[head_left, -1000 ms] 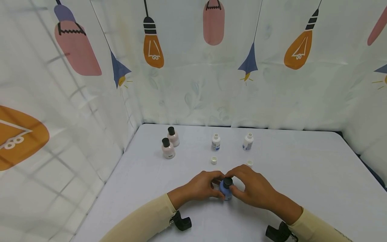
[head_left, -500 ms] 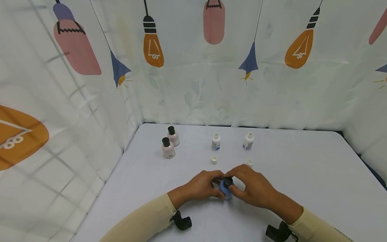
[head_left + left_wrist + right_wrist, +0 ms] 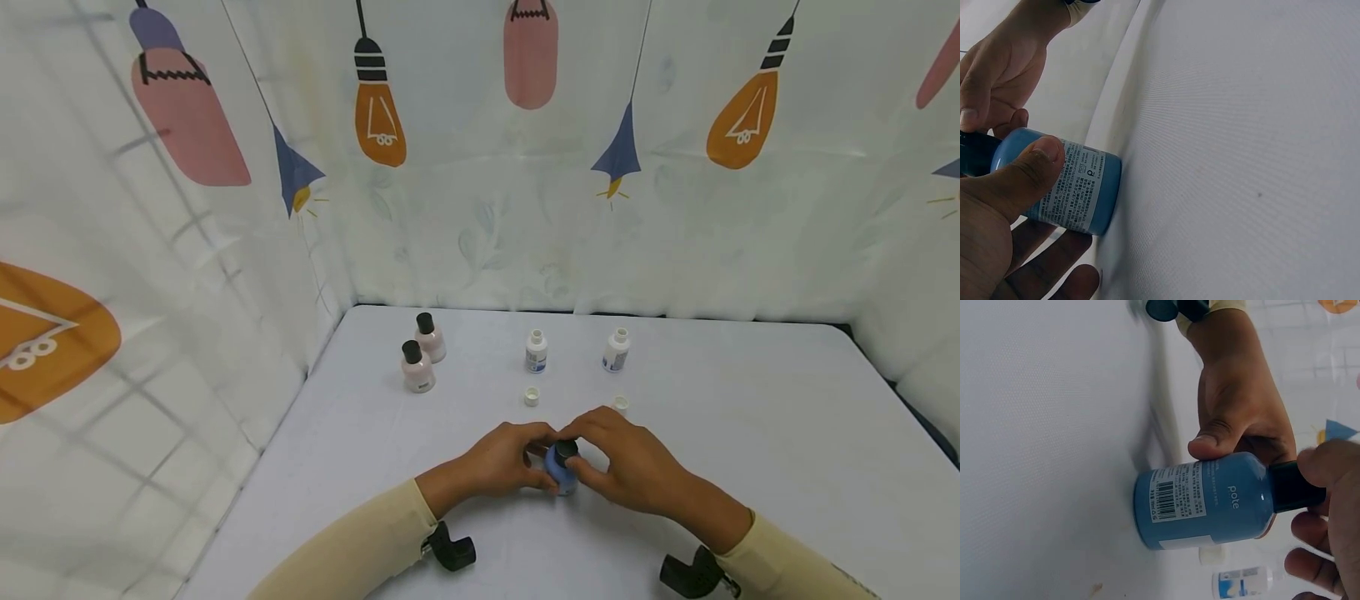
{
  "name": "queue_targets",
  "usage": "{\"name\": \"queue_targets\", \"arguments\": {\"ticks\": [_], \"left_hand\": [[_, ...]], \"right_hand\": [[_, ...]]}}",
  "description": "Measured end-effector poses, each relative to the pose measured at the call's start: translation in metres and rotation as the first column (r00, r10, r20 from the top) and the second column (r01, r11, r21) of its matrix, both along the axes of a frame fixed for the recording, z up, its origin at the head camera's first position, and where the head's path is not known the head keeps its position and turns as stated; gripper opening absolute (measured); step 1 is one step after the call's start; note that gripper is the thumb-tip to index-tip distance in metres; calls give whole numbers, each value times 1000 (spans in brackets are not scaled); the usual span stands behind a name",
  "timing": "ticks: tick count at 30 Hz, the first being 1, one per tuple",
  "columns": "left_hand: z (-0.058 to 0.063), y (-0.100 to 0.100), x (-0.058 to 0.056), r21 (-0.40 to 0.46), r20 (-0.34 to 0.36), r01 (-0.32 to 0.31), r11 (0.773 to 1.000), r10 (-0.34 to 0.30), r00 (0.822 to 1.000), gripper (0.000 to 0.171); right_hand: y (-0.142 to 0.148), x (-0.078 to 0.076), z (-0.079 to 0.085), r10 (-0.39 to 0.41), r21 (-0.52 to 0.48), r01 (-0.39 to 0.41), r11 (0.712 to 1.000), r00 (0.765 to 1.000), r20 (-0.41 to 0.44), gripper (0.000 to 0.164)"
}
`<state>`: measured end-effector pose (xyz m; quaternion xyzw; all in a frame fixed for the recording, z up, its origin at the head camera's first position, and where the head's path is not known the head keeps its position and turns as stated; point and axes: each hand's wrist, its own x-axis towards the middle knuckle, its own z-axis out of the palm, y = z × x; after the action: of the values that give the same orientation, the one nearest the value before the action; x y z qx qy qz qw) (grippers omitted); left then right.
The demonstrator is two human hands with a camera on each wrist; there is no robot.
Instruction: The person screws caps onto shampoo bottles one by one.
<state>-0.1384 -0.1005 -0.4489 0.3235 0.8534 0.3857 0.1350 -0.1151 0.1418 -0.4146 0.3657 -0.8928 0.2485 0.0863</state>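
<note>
A blue bottle (image 3: 558,473) with a black cap (image 3: 566,451) and printed labels stands upright on the white table, its base at the cloth. My left hand (image 3: 504,458) grips the body of the bottle, thumb on the near side and fingers behind. From the right, my right hand (image 3: 633,465) pinches the black cap between thumb and fingers. In the right wrist view the bottle (image 3: 1219,503) shows its barcode label and the word "pote". The left wrist view has the left thumb lying across the label of the bottle (image 3: 1075,184).
Two pale pink bottles (image 3: 417,377) with black caps stand at the back left. Two small white uncapped bottles (image 3: 536,354) stand farther back, and two white caps (image 3: 532,397) lie in front of them. A patterned curtain (image 3: 480,217) surrounds the table (image 3: 750,400).
</note>
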Motion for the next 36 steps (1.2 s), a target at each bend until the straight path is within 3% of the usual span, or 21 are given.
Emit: {"name": "queue_targets", "arguments": {"ticks": [5, 15, 23, 30, 36], "left_hand": [[0, 0, -1, -7, -13, 8, 1000, -8, 1000, 54], [1, -1, 0, 9, -27, 18, 1000, -18, 999, 55], [1, 0, 0, -2, -11, 6, 1000, -6, 1000, 53], [0, -1, 0, 7, -17, 11, 1000, -11, 1000, 55], [0, -1, 0, 7, -13, 11, 1000, -11, 1000, 53]], "right_hand": [[-2, -1, -1, -44, 13, 44, 999, 999, 20, 34], [1, 1, -2, 17, -26, -17, 1000, 1000, -2, 38], [-1, -1, -3, -53, -1, 53, 999, 999, -4, 35], [0, 1, -2, -1, -20, 1, 1000, 1000, 4, 40], [-2, 1, -1, -40, -16, 40, 999, 999, -6, 34]]}}
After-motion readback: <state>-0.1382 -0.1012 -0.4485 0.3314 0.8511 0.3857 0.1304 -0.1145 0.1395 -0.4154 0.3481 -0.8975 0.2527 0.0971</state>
